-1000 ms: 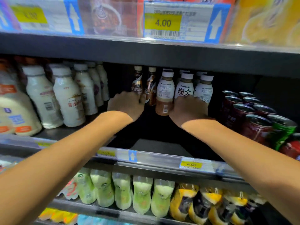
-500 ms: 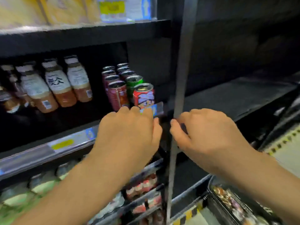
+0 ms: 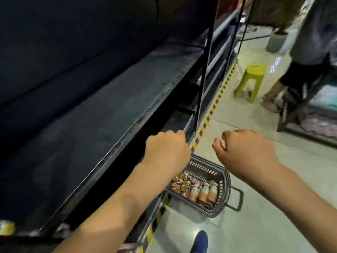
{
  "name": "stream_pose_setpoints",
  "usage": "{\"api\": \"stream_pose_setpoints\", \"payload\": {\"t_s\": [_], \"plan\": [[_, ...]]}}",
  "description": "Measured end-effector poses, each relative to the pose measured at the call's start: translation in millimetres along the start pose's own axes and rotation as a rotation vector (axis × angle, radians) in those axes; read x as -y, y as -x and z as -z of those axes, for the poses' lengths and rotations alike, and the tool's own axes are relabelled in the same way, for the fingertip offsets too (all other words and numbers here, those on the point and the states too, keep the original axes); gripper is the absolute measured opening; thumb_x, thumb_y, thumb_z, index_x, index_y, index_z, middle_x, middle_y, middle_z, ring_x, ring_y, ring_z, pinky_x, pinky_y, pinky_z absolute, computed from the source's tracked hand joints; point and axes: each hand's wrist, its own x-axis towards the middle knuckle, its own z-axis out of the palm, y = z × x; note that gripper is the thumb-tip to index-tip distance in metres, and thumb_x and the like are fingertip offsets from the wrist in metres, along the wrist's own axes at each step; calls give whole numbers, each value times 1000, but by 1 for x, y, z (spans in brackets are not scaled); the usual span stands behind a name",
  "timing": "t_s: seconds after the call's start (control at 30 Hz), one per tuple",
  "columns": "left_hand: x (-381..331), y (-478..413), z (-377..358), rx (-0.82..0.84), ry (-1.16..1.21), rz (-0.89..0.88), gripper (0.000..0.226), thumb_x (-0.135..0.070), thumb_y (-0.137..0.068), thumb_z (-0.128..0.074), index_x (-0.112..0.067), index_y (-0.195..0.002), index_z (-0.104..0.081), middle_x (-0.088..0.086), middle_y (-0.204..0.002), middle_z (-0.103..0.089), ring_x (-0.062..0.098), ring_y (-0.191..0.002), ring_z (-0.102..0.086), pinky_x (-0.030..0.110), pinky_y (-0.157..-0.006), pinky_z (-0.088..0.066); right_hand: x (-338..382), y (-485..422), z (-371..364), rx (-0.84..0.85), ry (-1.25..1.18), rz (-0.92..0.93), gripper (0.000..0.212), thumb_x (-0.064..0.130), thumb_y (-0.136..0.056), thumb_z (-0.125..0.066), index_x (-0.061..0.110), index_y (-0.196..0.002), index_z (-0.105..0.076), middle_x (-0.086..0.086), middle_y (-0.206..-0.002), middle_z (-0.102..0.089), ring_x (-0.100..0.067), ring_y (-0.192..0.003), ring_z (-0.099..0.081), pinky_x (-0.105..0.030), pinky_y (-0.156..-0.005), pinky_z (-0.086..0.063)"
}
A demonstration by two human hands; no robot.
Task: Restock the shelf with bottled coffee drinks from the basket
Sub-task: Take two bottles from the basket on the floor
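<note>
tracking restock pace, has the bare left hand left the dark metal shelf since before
Yes: the left hand has pulled out past the shelf's front edge, toward the black plastic basket.

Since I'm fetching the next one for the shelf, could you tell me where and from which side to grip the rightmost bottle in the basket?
Grip the rightmost bottle round its body, coming straight down from above. It lies on its side, packed against its neighbour and near the basket wall, so only its upper side is free. The cap end is too blurred to pick out.
</note>
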Motion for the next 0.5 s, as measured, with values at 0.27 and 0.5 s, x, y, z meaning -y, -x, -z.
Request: {"api": "stream_pose_setpoints", "payload": {"t_s": [0.27, 0.5], "plan": [[-62, -154, -149, 410, 69, -45, 30, -33, -100, -42, -14, -117, -58, 7, -109, -66, 30, -96, -64, 33, -72, -39, -87, -87, -130, 377, -15, -228, 42, 44, -99, -37, 16, -106, -67, -10, -110, -68, -33, -102, -63, -34, -72, -42], [-49, -216, -332, 745, 233, 57, 25, -37, -98, -45, -17, -103, -58, 8, -114, -64, 29, -106, -59, 37, -83, -45, -102, -122, -317, 649, -254, -522, 41, 48, -94, -49, 17, -119, -60, -8, -113, -68, -30, -105, -65, -34, -81, -50]]}}
